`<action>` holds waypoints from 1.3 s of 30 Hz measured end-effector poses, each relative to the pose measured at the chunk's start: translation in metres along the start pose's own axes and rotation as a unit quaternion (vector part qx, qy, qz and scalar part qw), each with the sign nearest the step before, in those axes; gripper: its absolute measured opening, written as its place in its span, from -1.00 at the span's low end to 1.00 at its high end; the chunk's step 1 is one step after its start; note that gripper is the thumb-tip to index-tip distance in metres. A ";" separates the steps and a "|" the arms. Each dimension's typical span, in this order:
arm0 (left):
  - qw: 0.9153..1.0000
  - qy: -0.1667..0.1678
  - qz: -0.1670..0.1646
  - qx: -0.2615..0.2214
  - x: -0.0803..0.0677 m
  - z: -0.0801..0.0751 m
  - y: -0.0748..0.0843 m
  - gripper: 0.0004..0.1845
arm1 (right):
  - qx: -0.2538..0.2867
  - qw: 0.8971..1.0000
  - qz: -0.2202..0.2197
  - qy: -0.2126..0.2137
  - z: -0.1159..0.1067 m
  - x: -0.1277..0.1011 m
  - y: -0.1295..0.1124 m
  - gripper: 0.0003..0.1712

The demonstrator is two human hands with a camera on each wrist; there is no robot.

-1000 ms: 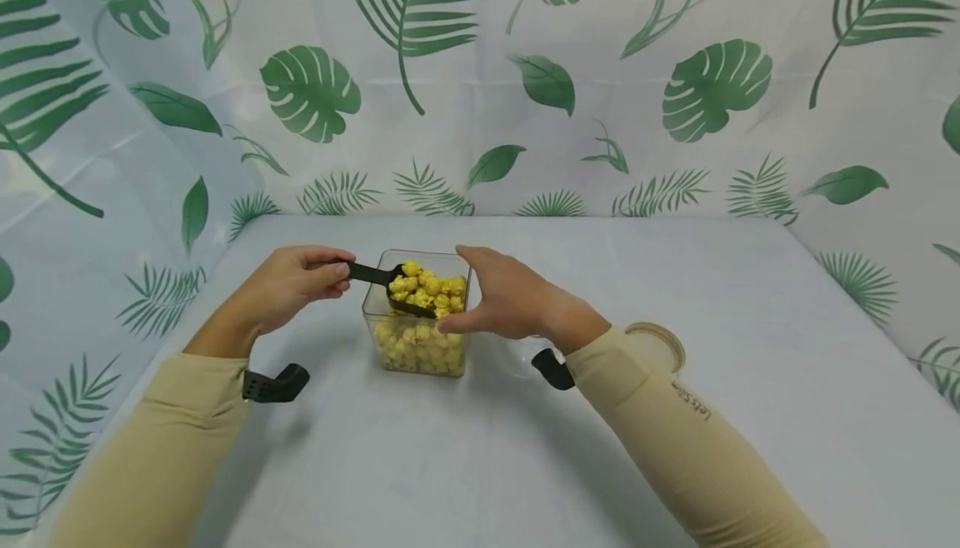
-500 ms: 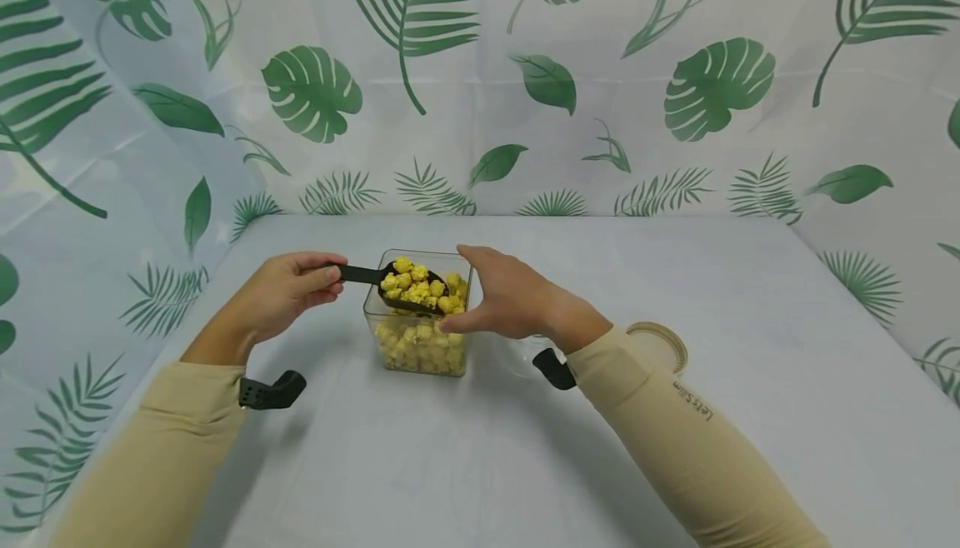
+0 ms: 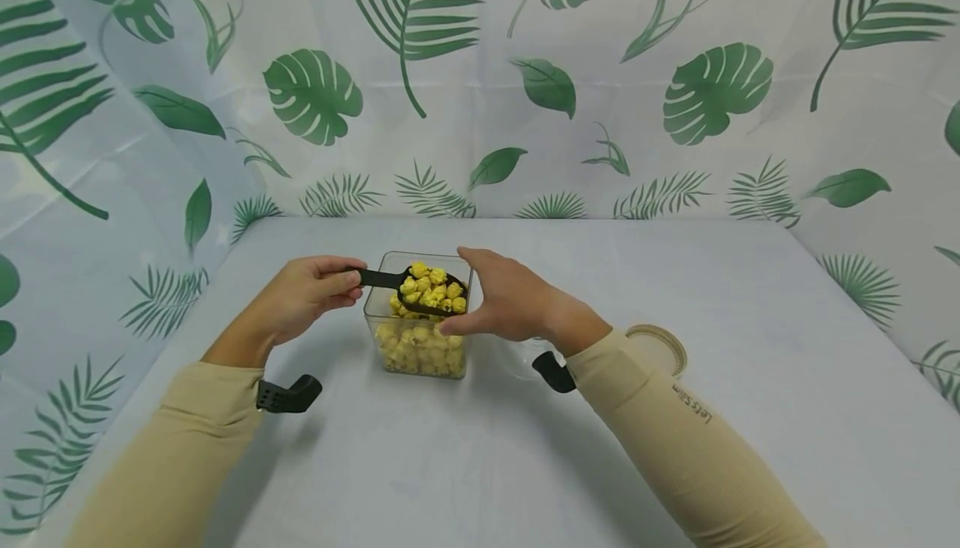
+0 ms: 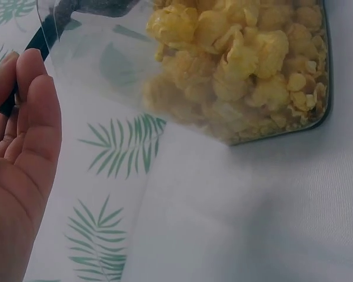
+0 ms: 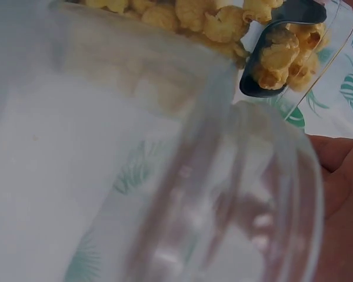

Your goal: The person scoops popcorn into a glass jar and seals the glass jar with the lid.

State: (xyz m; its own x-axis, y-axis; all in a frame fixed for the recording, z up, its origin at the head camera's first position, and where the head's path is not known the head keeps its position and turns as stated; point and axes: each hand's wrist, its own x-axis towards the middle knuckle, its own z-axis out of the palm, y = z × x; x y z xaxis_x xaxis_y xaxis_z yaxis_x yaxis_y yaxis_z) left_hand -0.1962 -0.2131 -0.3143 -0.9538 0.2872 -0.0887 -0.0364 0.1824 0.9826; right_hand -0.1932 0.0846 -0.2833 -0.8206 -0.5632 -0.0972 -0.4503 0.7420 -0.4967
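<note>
My left hand [image 3: 311,298] pinches the handle of a black scoop [image 3: 381,279] between thumb and fingers. Yellow popcorn [image 3: 429,288] is heaped in its bowl, over the mouth of a clear square container [image 3: 368,312]. More popcorn [image 4: 241,64] fills the container's lower part in the left wrist view. With the thumb at the front and fingers toward the back, my right hand [image 3: 513,294] holds the container's right side. Its fingertips at the back are partly out of sight. The right wrist view shows the scoop [image 5: 252,82] inside the clear wall, above the right hand [image 5: 344,194].
A clear round jar-like vessel [image 5: 241,217] stands close to the right wrist, mostly covered by the arm in the head view. Beside the right sleeve lies a round tan-rimmed piece [image 3: 667,341], partly hidden. A leaf-patterned cloth wall [image 3: 540,156] rises behind the white table [image 3: 420,465].
The scoop rose slightly and shifted left, levelling with popcorn in it, then moved right over the container with the left hand. The right hand and container have stayed in place.
</note>
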 end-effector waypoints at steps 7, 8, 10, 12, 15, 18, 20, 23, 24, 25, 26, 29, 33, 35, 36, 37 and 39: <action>1.000 0.003 -0.008 -0.022 0.001 0.004 -0.001 -0.55 | 0.008 1.000 0.004 -0.001 0.000 -0.002 0.002 0.28; 1.000 0.003 -0.008 -0.024 0.001 0.004 -0.002 -0.55 | 0.010 1.000 0.006 -0.002 0.000 -0.003 0.003 0.29; 1.000 0.005 -0.008 -0.027 0.001 0.004 -0.002 -0.55 | 0.015 1.000 0.007 -0.003 -0.001 -0.005 0.005 0.31; 0.999 0.008 -0.008 -0.029 0.000 0.002 -0.002 -0.55 | 0.022 1.000 0.009 0.000 -0.002 -0.008 0.007 0.33; 0.999 0.012 -0.006 -0.039 -0.002 -0.001 -0.001 -0.55 | 0.032 0.999 0.009 0.015 -0.006 -0.015 0.013 0.35; 0.999 0.012 -0.001 -0.051 -0.004 -0.004 0.000 -0.53 | 0.036 0.999 0.012 0.036 -0.013 -0.024 0.021 0.34; 0.998 0.011 0.002 -0.063 -0.005 -0.006 0.001 -0.54 | 0.035 0.998 0.018 0.047 -0.016 -0.031 0.027 0.34; 0.996 0.013 0.009 -0.086 -0.007 -0.008 0.003 -0.59 | 0.033 0.997 0.027 0.064 -0.018 -0.040 0.039 0.32; 0.995 0.013 0.012 -0.098 -0.007 -0.008 0.004 -0.62 | 0.033 0.997 0.031 0.068 -0.018 -0.043 0.043 0.32; 0.994 0.014 0.015 -0.105 -0.008 -0.009 0.005 -0.67 | 0.034 0.996 0.033 0.070 -0.016 -0.046 0.046 0.31; 0.994 0.013 0.018 -0.111 -0.009 -0.009 0.007 -0.69 | 0.034 0.996 0.038 0.072 -0.014 -0.048 0.050 0.30; 0.993 0.012 0.026 -0.114 -0.010 -0.007 0.011 -0.76 | 0.037 0.995 0.046 0.075 -0.006 -0.054 0.060 0.25; 0.995 0.009 0.035 -0.096 -0.009 0.000 0.017 -0.68 | 0.044 0.995 0.049 0.080 0.003 -0.059 0.069 0.18; 0.995 0.007 0.038 -0.093 -0.007 0.004 0.021 -0.63 | 0.049 0.994 0.046 0.086 0.006 -0.060 0.072 0.17; 0.995 0.006 0.040 -0.092 -0.006 0.007 0.023 -0.62 | 0.052 0.994 0.044 0.088 0.007 -0.061 0.073 0.16; 0.995 0.003 0.041 -0.092 -0.005 0.009 0.025 -0.60 | 0.053 0.993 0.042 0.092 0.008 -0.062 0.074 0.15; 0.995 0.000 0.039 -0.092 -0.003 0.014 0.028 -0.60 | 0.050 0.993 0.043 0.097 0.009 -0.063 0.077 0.13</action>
State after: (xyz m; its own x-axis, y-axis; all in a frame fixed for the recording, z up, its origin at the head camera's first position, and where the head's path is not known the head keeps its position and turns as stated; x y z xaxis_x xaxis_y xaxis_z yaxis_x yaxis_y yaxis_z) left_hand -0.1902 -0.1951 -0.2885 -0.9558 0.2939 -0.0110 -0.0166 -0.0166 0.9997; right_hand -0.1726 0.1739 -0.3226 -0.9115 -0.4108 0.0195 -0.3454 0.7391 -0.5783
